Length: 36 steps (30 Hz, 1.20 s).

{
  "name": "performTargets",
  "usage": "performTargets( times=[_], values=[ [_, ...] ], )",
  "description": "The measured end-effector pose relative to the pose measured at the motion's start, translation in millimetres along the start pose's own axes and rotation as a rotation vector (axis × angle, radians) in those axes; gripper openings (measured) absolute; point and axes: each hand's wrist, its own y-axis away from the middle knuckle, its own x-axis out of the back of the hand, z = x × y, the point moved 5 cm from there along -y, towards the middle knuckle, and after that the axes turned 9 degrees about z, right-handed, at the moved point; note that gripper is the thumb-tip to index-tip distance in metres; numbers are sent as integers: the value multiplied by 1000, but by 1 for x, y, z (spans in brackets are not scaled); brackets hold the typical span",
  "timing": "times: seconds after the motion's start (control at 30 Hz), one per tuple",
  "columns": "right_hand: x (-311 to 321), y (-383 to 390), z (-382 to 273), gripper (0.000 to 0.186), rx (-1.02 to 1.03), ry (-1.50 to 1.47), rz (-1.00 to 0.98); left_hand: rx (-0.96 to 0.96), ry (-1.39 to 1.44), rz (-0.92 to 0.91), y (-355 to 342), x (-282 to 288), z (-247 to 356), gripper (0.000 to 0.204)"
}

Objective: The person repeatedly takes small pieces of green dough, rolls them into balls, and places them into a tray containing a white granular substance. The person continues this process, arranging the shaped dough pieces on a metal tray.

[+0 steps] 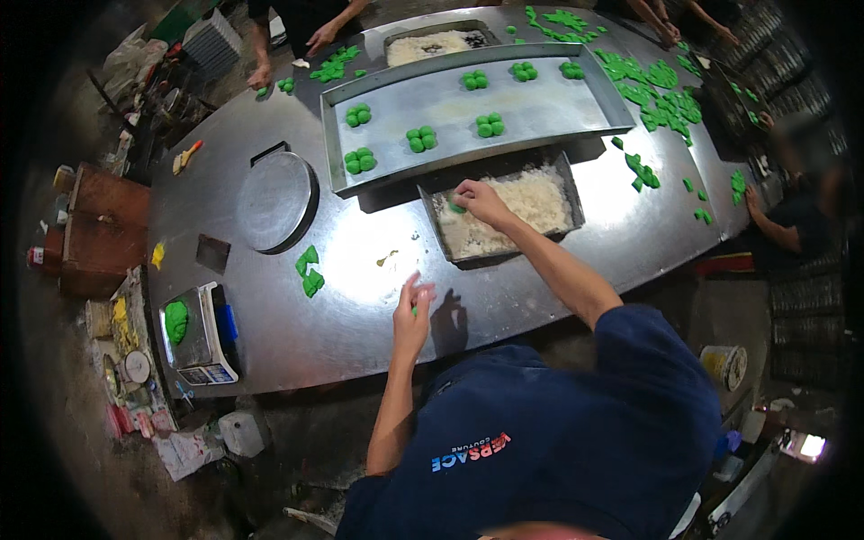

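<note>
Right hand [484,204] pinches a green doughy lump [456,208] over white flakes [542,194]; left hand [410,319], seven o'clock from it, might drop its loosely held green bit [415,310].

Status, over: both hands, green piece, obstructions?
Right hand: fingers on green piece, over flake tray, grip unclear. Left hand: raised above table, small green bit showing at its fingers. Large metal tray just beyond right hand; nothing seen blocking.

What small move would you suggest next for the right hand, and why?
Perhaps turn the green piece lightly in the white flakes: the right hand is at it, right among the flakes, while the left hand is away from them.
</note>
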Motion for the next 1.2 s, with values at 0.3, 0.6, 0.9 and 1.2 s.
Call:
performTargets(
  times=[0.3, 0.6, 0.9, 1.2],
  values=[
    [-56, -22, 31, 30, 888, 615, -194, 180, -27, 317, 23, 45, -51, 41],
    [-17, -51, 14, 34, 176, -126, -144, 193, 7, 267, -12, 1, 3, 39],
    [28, 18, -2, 35, -394, -793, -292, 60, 213, 104, -101, -90, 40, 51],
    [39, 26, 12, 29, 108, -96, 82, 449, 658, -16, -136, -151, -21, 39]
  ],
)
